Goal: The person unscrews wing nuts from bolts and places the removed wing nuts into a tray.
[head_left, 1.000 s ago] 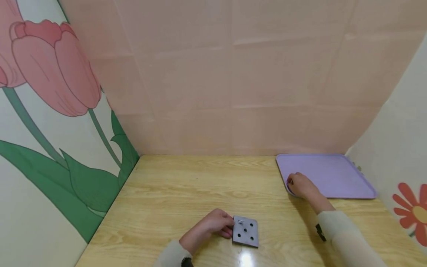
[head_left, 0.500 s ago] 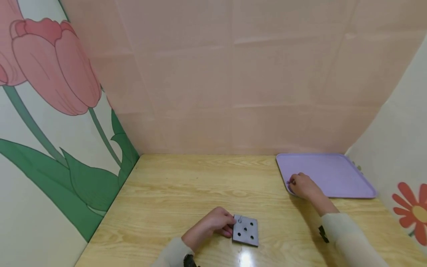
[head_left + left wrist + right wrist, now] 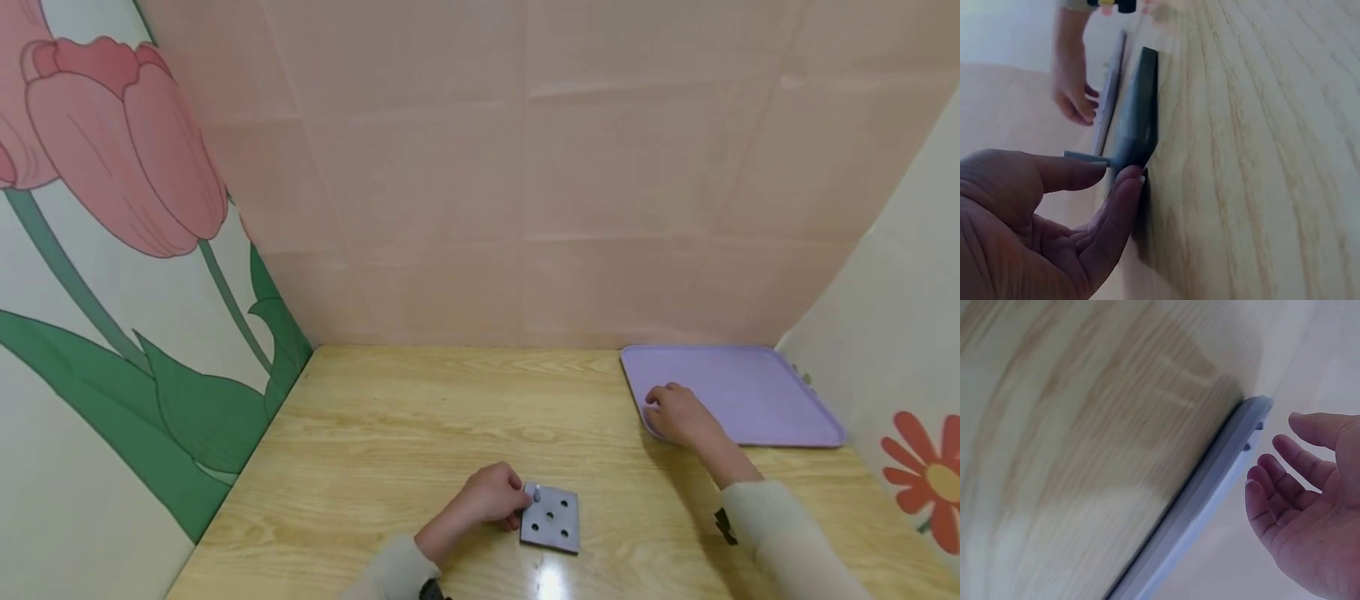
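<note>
A grey square plate (image 3: 550,533) with several round holes lies on the table in the head view. A small metal pin (image 3: 537,494) stands up from its far left corner. My left hand (image 3: 491,496) pinches the plate at that corner, one fingertip beside the pin and another at the plate's edge, as the left wrist view shows. Over the near left corner of the purple tray (image 3: 742,400) hovers my right hand (image 3: 678,414). Its fingers are loosely bent with nothing between them. Two small dark bits (image 3: 1247,447) show at the tray's rim in the right wrist view.
The wood-grain table (image 3: 420,400) reaches back to a pink-beige covered wall (image 3: 517,208). A wall with painted tulips (image 3: 123,158) bounds the left side. On the right is a pale wall with a red flower (image 3: 941,479).
My right hand has stayed over the tray corner and its fingertips have parted slightly. The pin at my left hand leaned before and now looks more upright. The plate has hardly moved.
</note>
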`<state>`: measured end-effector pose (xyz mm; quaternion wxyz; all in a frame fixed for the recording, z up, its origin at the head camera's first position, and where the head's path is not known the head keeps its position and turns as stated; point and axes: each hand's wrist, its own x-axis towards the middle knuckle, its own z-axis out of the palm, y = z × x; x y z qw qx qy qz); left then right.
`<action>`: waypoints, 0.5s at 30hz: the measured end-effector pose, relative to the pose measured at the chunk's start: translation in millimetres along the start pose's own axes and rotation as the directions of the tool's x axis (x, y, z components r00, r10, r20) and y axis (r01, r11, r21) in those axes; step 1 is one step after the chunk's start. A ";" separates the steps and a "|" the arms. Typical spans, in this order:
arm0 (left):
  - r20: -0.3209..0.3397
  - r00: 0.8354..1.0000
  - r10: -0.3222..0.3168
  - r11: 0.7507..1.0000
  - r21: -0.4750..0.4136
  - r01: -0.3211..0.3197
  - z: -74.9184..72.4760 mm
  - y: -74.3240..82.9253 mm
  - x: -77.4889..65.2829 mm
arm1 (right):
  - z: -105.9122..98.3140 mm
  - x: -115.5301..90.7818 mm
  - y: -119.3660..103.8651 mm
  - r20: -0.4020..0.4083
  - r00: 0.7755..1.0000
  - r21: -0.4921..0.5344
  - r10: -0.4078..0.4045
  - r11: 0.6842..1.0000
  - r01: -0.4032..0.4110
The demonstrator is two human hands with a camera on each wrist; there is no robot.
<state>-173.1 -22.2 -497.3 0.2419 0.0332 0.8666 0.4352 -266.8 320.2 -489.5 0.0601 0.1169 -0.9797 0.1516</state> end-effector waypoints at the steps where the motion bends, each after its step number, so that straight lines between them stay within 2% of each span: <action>1: -0.012 1.000 0.003 1.000 0.021 -0.003 0.0 -0.3 -0.5 | -0.5 -0.9 -2.4 -0.009 1.000 0.002 -0.007 1.000 0.007; 6: -0.028 0.998 0.052 0.996 0.069 -0.050 -4.9 -3.9 -1.0 | -4.8 -4.7 -20.9 -0.054 0.997 0.017 -0.053 0.998 0.054; 10: -0.032 0.990 0.138 0.979 0.154 -0.132 -15.3 -9.1 2.2 | -6.9 -5.0 -39.8 -0.067 0.994 0.027 -0.083 0.996 0.085; 15: -0.096 0.959 0.267 0.934 0.270 -0.233 -31.8 -14.6 8.9 | -4.5 -6.3 -62.3 -0.092 0.992 0.051 -0.089 0.994 0.094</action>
